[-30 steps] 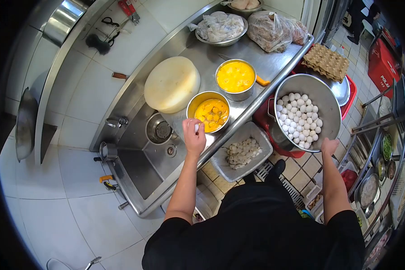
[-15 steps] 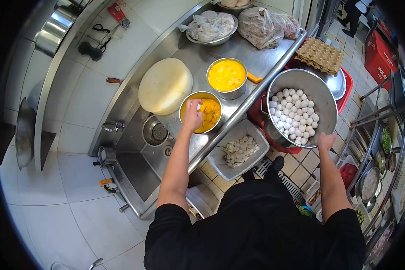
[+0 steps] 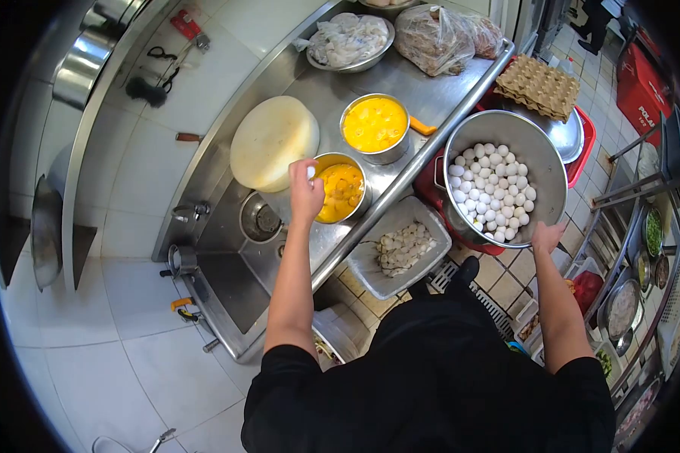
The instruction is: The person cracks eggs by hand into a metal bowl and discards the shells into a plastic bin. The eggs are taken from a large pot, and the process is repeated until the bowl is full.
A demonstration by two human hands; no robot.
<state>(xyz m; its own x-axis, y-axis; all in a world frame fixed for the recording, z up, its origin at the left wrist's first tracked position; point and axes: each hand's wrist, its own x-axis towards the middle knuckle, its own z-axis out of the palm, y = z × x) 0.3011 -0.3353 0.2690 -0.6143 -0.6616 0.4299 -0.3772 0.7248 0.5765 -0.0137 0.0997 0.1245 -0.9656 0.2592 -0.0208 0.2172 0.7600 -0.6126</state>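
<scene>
My left hand (image 3: 307,198) is closed around a white egg (image 3: 310,173), at the left rim of a steel pot of cracked eggs (image 3: 341,190) whose yolks show. Beside it stands a second steel pot full of yellow yolks (image 3: 375,125). My right hand (image 3: 547,235) grips the lower right rim of a large stockpot (image 3: 549,151), its fingers partly hidden. Many whole white eggs (image 3: 491,192) fill the bottom of that stockpot. Below the counter edge, a grey bin (image 3: 364,264) contains empty eggshells (image 3: 406,249).
A round white cutting board (image 3: 274,143) leans by the sink (image 3: 230,283). An orange-handled knife (image 3: 421,127) lies by the yolk pot. Bagged food (image 3: 434,41) and a bowl with plastic (image 3: 350,41) stand behind. Egg trays (image 3: 538,84) sit past the stockpot; a shelf rack (image 3: 619,198) stands right.
My left hand has shifted left, from above the nearer pot to its left rim, with the egg in it. My right hand stays at the stockpot. The whole view has shifted slightly.
</scene>
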